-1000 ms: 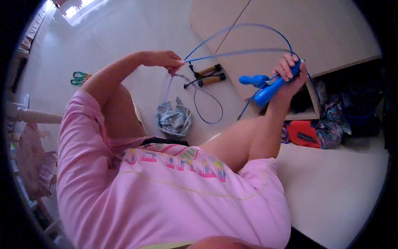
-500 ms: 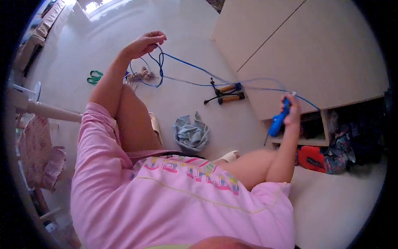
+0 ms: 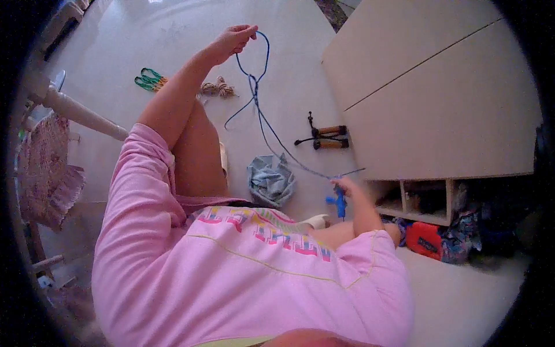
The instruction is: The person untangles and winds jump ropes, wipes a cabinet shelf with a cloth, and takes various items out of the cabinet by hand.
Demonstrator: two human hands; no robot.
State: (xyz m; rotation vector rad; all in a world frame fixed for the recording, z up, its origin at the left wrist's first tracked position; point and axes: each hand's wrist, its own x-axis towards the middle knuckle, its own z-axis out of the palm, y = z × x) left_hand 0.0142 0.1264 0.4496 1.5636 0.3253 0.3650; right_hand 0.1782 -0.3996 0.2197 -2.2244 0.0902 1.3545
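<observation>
Rope (image 3: pixel 255 92) | from left hand (image 3: pixel 236 43), pinching loop (image 3: pixel 267 52) | to right hand (image 3: pixel 346 187), gripping blue handles (image 3: pixel 341 206)

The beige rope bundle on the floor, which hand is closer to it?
Left. In the picture, the left hand appears just above the beige rope bundle; the right hand is farther away, lower and to the right.

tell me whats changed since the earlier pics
The right hand, still gripping the blue handles, has drawn in toward the grey cloth. The left hand has reached farther out, still pinching the blue rope. The grey cloth and wooden handles stay where they lay.
</observation>
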